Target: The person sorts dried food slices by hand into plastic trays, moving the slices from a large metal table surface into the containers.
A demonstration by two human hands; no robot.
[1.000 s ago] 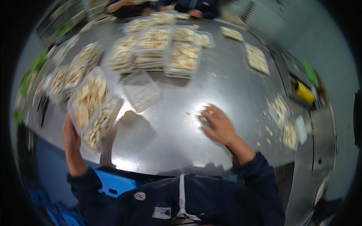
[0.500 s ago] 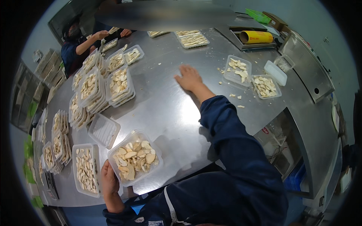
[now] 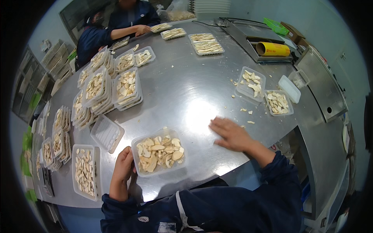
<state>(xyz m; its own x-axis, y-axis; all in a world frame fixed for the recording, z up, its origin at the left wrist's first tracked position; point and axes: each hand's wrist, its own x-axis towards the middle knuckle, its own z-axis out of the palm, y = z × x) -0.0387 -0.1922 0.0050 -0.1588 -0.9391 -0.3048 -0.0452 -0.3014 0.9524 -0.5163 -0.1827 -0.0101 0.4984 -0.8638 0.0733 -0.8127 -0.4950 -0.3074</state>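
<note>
My left hand [image 3: 123, 165] has its fingers and thumb on the left wall of a clear plastic tub [image 3: 165, 171], which is full of pale, cream-coloured slices [image 3: 157, 152]. The tub rests close to the table's near edge. To its right my right hand [image 3: 232, 135] is stretched out low over the steel top, palm down and holding nothing; whether it touches the metal I cannot tell. An empty clear tray [image 3: 107, 134] lies beyond my left hand. Left of that hand stands a long tub [image 3: 97, 176] of smaller slices.
Stacks of filled trays [image 3: 126, 88] crowd the left. At the right are two tubs [image 3: 248, 95] [image 3: 280, 113], a white lid [image 3: 289, 89] and scattered crumbs. A wrapping machine with a yellow film roll [image 3: 272, 49] stands far right. Two people work at the far left, one hand [image 3: 142, 30] at a tray.
The filled tub and my left hand have shifted right and slightly away from me. My right hand has swept back toward me and rightward. A co-worker's hand has moved right to a tray.
</note>
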